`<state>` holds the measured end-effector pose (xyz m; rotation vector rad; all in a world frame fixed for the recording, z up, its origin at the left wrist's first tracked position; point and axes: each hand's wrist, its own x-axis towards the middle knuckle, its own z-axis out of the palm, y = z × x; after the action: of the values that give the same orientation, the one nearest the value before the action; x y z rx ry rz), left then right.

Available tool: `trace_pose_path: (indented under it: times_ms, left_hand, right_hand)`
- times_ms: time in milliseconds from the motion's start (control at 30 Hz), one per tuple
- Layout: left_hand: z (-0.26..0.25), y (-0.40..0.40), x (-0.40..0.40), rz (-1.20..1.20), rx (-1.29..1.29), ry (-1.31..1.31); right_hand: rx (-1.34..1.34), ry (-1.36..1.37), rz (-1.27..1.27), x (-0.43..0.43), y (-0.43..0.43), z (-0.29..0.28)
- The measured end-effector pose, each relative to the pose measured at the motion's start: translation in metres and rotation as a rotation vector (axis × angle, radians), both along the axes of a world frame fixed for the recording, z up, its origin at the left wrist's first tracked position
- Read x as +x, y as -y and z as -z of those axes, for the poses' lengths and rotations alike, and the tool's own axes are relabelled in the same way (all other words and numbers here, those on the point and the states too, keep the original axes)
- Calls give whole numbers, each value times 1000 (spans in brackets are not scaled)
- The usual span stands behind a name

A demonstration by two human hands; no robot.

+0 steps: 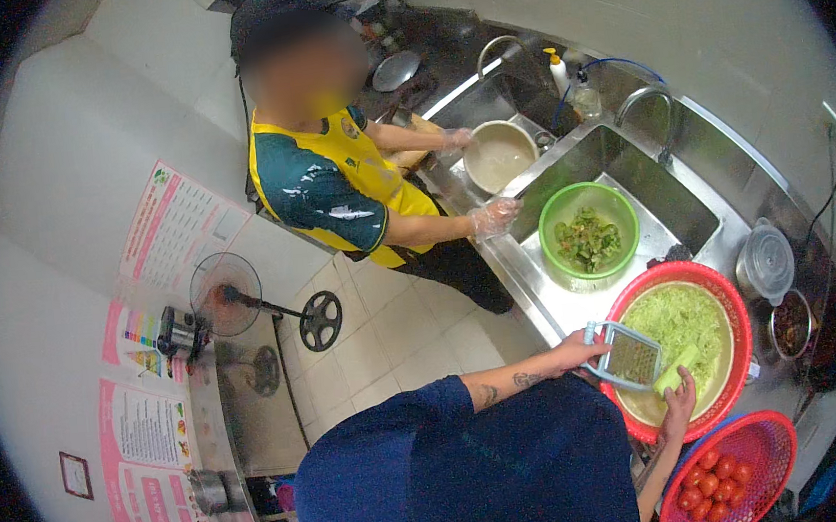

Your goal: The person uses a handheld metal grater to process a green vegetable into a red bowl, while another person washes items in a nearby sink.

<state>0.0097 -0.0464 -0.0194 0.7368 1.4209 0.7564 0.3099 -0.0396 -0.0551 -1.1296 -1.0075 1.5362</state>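
Note:
My left hand [580, 352] grips the handle of a light-blue framed grater [628, 356], tilted over a large red basket [742, 331]. In my right hand [679, 399] is a peeled pale-green vegetable [677, 371], held at the grater's edge. Pale-green shreds [676, 314] fill much of a light-coloured basin set inside the red basket. Just beyond the basket stands a green bowl [546, 247] with chopped leafy greens [588, 242] in it. Near my right forearm, a red perforated basket [775, 446] holds several tomatoes [708, 487].
A co-worker [353, 185] with clear-gloved hands stands at the far sink, beside a round pot [500, 157]. An empty-looking sink basin [651, 184] lies beyond the green bowl. Lidded plastic containers [766, 261] and a metal bowl [791, 323] stand by the wall. A pedestal fan [226, 294] is behind.

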Motion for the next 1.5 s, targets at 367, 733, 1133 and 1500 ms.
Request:
trace_pose_path:
  times_ms: [367, 733, 1133, 1500]
  left_hand:
    - [-20, 2, 0, 19, 20, 29]
    - [4, 0, -2, 36, 16, 20]
    - [-8, -17, -13, 291, 37, -311]
    - [-3, -18, -6, 72, -83, 6]
  right_hand:
    - [-131, 144, 64, 3, -1, 9]
    - [-69, -195, -49, 1, -1, 6]
    - [-204, -622, 94, 1, 1, -19]
    - [-213, -193, 98, 1, 0, -26]
